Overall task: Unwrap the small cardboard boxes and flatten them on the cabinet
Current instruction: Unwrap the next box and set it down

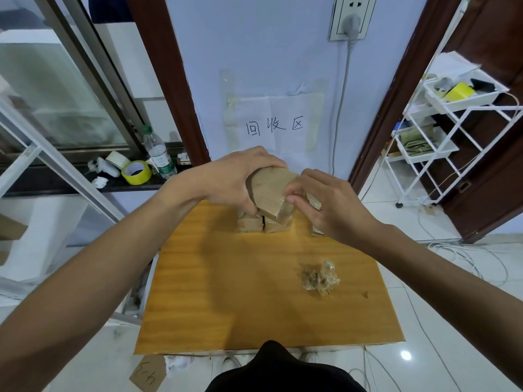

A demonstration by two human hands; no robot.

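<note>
My left hand grips a small brown cardboard box wrapped in clear tape, holding it tilted above the far part of the wooden cabinet top. My right hand pinches the tape at the box's right edge with its fingertips. Below the held box stand more small wrapped boxes in a row on the cabinet; one is mostly hidden behind my right hand. A crumpled wad of peeled clear tape lies on the cabinet's right side.
A windowsill at left holds a yellow tape roll, a water bottle and scraps. A white wire rack stands at right. Cables run over the tiled floor. A paper sign is taped to the wall behind.
</note>
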